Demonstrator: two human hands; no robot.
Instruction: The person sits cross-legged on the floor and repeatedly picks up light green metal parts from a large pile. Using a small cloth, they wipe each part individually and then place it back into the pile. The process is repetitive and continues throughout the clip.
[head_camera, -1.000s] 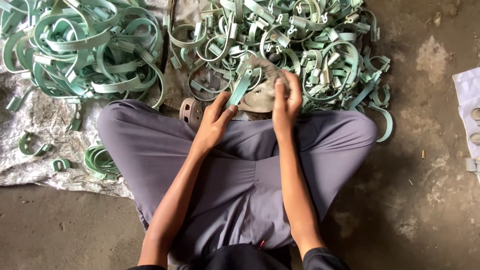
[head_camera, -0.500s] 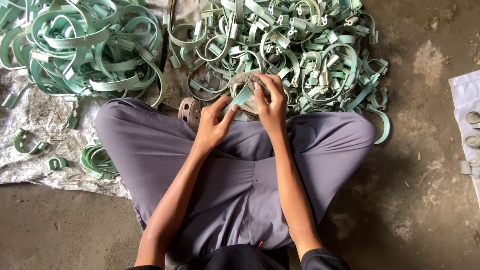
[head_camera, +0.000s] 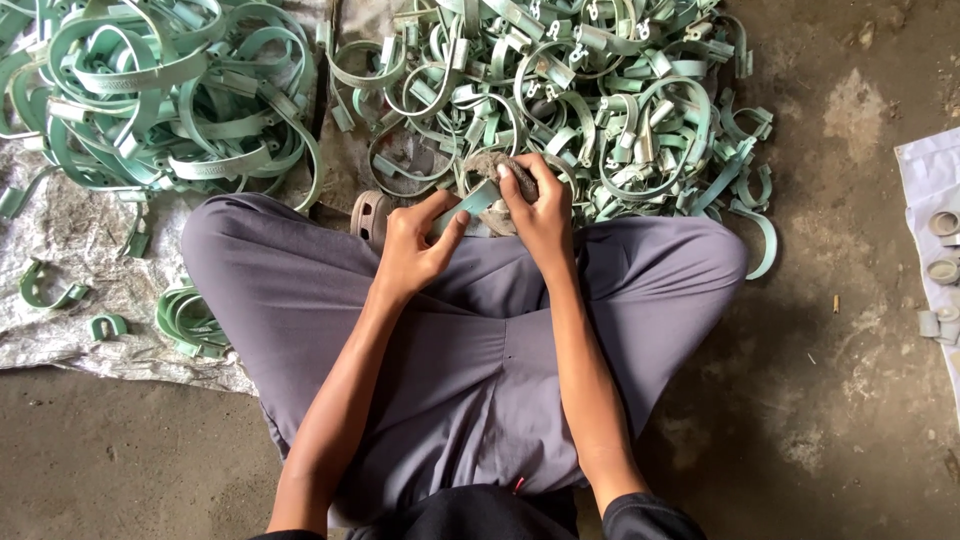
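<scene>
I sit cross-legged in grey trousers (head_camera: 480, 340) on the floor. My left hand (head_camera: 412, 250) grips one end of a pale green metal band clamp (head_camera: 466, 204) that slants up to the right. My right hand (head_camera: 540, 215) presses a wad of grey-brown rag (head_camera: 487, 165) against the clamp's upper end. Both hands meet above my shins, at the near edge of a heap of green clamps (head_camera: 570, 90).
A second heap of green clamps (head_camera: 160, 90) lies at upper left on a crumpled grey sheet (head_camera: 70, 300), with a few loose clamps (head_camera: 190, 320) by my left knee. A brown sandal (head_camera: 372, 213) peeks out. White cloth (head_camera: 935, 200) with small metal rings lies at the right edge.
My right hand with the rag has come down and left onto the clamp's upper end. The left hand keeps its hold on the clamp and has shifted slightly left.
</scene>
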